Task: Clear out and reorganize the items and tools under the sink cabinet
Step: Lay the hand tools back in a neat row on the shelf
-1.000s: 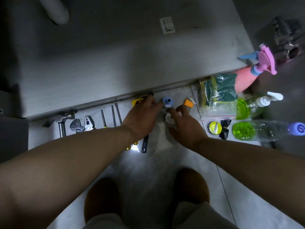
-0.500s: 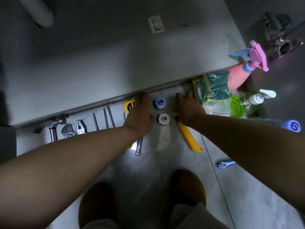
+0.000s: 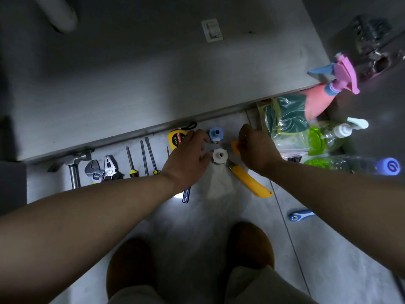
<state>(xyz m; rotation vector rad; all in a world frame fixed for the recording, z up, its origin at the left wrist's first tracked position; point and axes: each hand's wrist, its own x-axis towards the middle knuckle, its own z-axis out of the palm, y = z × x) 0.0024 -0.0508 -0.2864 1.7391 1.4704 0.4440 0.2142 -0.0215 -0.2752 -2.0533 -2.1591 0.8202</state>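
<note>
- I am looking down over two bare arms stretched toward a row of tools laid on the grey tile floor [image 3: 219,216] along the edge of the grey cabinet base [image 3: 153,84].
- My left hand [image 3: 186,160] lies palm down with its fingers [image 3: 198,137] loosely spread and gripping nothing; their tips sit just beside a small white plastic threaded fitting [image 3: 219,155], which stands upright between the two hands.
- A small blue plastic fitting [image 3: 214,133] stands just beyond the left fingertips, near the cabinet edge.
- A yellow tape measure [image 3: 176,138] lies partly under the left fingers, on their outer side.
- My right hand [image 3: 255,148] is curled over the upper end of a long yellow plastic utility knife [image 3: 249,179]; I cannot tell whether the fingers actually grip it, as they are hidden.
- Further out from the left hand lie three thin screwdrivers [image 3: 144,157], silver pliers [image 3: 110,167], a silver adjustable wrench [image 3: 94,170] and a steel hammer [image 3: 73,165].
- Beyond the right hand are a clear bag of green scouring pads [image 3: 285,119], a pink spray bottle [image 3: 324,95] and clear bottles of green liquid [image 3: 328,137].
</note>
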